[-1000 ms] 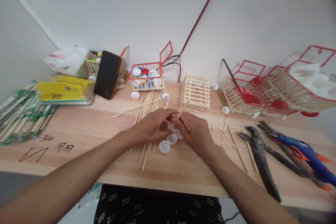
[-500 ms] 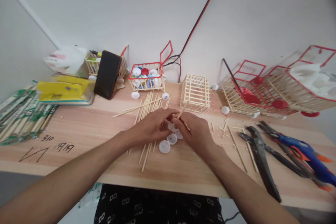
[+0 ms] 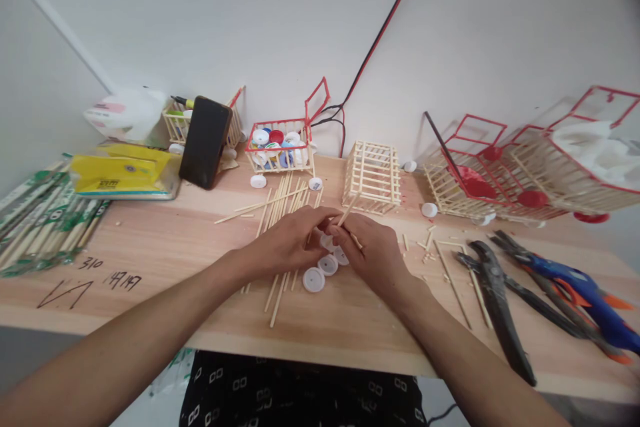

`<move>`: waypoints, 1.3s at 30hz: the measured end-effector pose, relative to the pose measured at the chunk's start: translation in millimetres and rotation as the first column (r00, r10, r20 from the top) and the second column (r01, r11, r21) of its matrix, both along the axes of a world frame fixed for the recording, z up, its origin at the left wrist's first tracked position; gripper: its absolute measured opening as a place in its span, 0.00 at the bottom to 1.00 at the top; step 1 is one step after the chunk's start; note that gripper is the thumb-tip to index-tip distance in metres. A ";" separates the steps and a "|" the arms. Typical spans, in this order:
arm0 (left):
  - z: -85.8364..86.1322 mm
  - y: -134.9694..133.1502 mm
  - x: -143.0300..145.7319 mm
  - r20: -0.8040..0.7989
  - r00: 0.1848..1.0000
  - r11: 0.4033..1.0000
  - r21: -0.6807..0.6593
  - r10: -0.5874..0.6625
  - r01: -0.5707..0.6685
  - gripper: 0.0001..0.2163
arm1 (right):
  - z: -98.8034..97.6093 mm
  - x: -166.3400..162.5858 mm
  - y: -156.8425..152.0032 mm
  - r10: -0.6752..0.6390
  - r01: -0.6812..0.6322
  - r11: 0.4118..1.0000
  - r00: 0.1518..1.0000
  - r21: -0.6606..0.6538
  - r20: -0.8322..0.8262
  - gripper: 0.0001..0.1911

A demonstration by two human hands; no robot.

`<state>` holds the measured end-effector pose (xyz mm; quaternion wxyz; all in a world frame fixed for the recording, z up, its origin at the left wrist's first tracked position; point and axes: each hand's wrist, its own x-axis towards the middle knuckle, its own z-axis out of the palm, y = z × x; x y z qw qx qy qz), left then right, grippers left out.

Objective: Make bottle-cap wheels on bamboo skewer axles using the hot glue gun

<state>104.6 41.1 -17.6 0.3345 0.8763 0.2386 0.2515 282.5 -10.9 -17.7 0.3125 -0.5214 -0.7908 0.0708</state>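
Observation:
My right hand (image 3: 375, 250) is closed, pinching a thin wooden stick (image 3: 349, 209) that slants up from its fingers. Beside it, my left hand (image 3: 290, 240) has its fingers curled inward, their tips meeting the right fingers; what they grip is hidden. Under and between both hands lie several white bottle caps (image 3: 313, 279) on the wooden table (image 3: 350, 327), the nearest with a small hole at its centre. Loose wooden sticks (image 3: 274, 300) lie partly beneath my left hand. Just behind the hands stands a small crate of wooden sticks (image 3: 373, 177).
Pliers (image 3: 495, 300) and a blue glue gun (image 3: 575, 287) lie at right, near stick offcuts (image 3: 429, 243). Stick carts with red trim (image 3: 280, 147) line the wall. At left are a phone (image 3: 205, 141), a yellow packet (image 3: 123, 170) and bagged sticks (image 3: 47, 223).

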 end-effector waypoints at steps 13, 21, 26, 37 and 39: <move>2.5 -0.7 0.8 0.010 1.000 1.000 -0.004 -0.003 0.003 0.20 | -0.3 -1.1 -0.5 0.006 -0.006 1.000 1.000 0.005 -0.006 0.12; 1.3 0.0 0.3 0.001 1.000 1.000 0.006 -0.010 0.010 0.20 | 0.3 -0.4 0.4 -0.006 0.006 1.000 1.000 0.005 0.008 0.12; 0.3 0.1 0.4 -0.004 1.000 1.000 0.005 -0.010 0.010 0.21 | 0.7 -0.6 -0.6 -0.005 0.005 1.000 1.000 0.008 0.007 0.12; 0.3 -0.3 -0.2 -0.011 1.000 1.000 0.002 -0.007 0.007 0.20 | 2.3 -1.0 -0.1 -0.003 0.003 1.000 1.000 0.005 0.001 0.13; 0.3 -0.5 -0.1 -0.004 1.000 1.000 -0.006 -0.009 0.009 0.20 | 2.1 -1.1 -0.4 -0.004 0.004 1.000 1.000 0.006 0.007 0.13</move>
